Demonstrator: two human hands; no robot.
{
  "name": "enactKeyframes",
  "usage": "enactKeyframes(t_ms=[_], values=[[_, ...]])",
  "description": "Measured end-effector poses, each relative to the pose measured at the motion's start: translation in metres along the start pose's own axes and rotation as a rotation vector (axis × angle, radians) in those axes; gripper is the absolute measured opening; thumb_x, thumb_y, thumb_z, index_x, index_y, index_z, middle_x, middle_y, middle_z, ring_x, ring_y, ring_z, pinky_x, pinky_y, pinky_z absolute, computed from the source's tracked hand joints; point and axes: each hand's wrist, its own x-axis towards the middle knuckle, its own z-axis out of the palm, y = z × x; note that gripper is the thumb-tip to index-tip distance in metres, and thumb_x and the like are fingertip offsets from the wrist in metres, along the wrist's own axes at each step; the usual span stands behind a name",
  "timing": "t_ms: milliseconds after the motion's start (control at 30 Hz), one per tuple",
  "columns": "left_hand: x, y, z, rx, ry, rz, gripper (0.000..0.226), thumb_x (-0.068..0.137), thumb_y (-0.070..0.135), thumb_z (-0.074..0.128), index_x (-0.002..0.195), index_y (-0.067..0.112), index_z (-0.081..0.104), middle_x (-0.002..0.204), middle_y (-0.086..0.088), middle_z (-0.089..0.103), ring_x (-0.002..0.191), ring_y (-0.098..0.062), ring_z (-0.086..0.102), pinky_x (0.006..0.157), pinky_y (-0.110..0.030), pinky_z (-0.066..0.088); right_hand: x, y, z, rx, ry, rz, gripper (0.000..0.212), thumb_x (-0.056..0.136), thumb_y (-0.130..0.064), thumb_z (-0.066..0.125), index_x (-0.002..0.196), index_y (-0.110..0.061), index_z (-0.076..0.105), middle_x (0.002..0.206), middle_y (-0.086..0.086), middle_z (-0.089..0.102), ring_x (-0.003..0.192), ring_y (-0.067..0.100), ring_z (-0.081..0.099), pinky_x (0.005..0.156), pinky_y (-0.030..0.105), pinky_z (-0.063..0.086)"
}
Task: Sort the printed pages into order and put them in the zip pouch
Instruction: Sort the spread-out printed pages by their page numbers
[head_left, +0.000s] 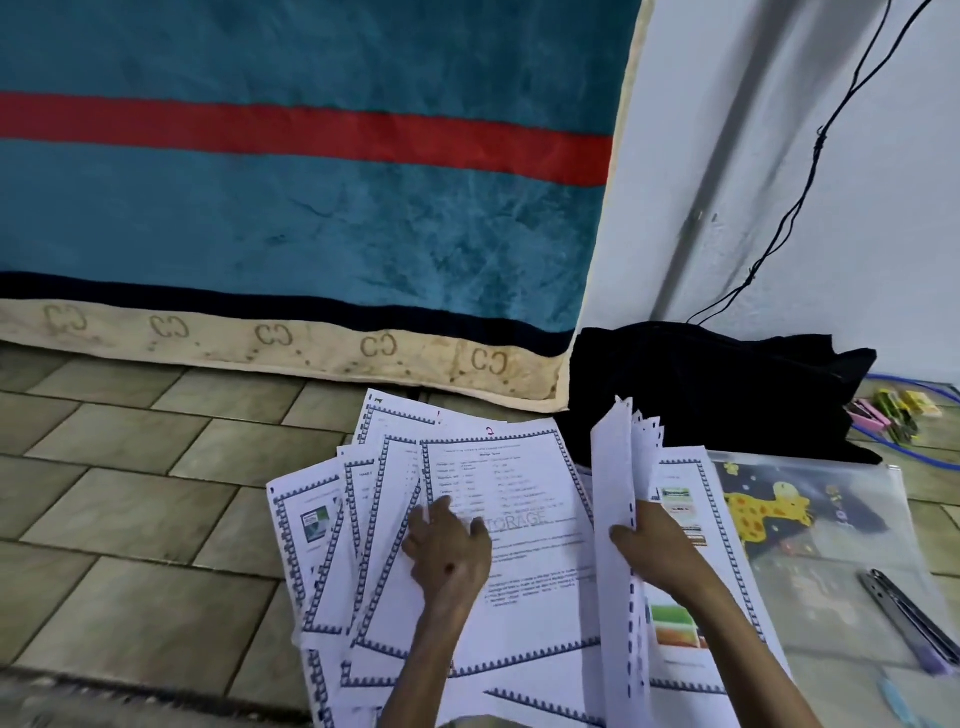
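Observation:
Several printed pages (519, 467) with blue patterned borders lie fanned out on the tiled floor in front of me. My left hand (449, 551) rests flat on the top sheet, fingers spread. My right hand (654, 545) grips a bunch of pages (618, 493) and holds them on edge, upright, beside the fan. Under and behind that bunch more pages with coloured pictures (685, 519) lie flat. The clear zip pouch (841, 545), printed with a yellow giraffe, lies on the floor to the right, partly covered by those pages.
A teal blanket with a red stripe (311, 208) hangs at the back. A black cloth bundle (717, 384) sits by the white wall, with a black cable above it. Coloured clips (893, 410) lie at the far right, and a metal tool (909, 618) rests on the pouch.

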Motion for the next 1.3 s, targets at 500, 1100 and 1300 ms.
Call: enactKeyframes(t_ms=[500,1100,1300], values=[[-0.040,0.038,0.025,-0.529,-0.358,0.295,0.037,0.072,0.070,0.051,0.087,0.037,0.058,0.107,0.003,0.069,0.099,-0.012,0.065,0.073,-0.015,0.046,-0.005,-0.002,-0.020,0.134,0.028,0.121,0.016,0.093,-0.004,0.043,0.087,-0.001,0.058,0.075,0.014,0.052,0.061,0.022,0.044,0.050,0.025,0.029],[0.003,0.002,0.011,0.072,-0.089,0.088,0.047,0.090,0.014,0.051,0.133,0.004,0.037,0.127,-0.015,0.052,0.111,-0.030,0.054,0.088,-0.037,0.049,-0.015,0.004,-0.028,0.008,0.166,0.026,0.017,0.095,-0.006,0.045,0.105,-0.002,0.058,0.100,0.022,0.064,0.084,0.036,0.064,0.059,0.030,0.047],[-0.016,0.032,0.009,-0.388,-0.590,0.129,0.064,0.090,0.066,0.020,0.095,0.025,0.068,0.096,0.001,0.065,0.091,-0.015,0.057,0.079,-0.030,0.040,-0.013,-0.005,-0.019,0.211,0.053,0.105,0.030,0.098,-0.027,0.044,0.103,-0.001,0.059,0.081,0.006,0.061,0.069,0.019,0.057,0.054,0.024,0.039]])
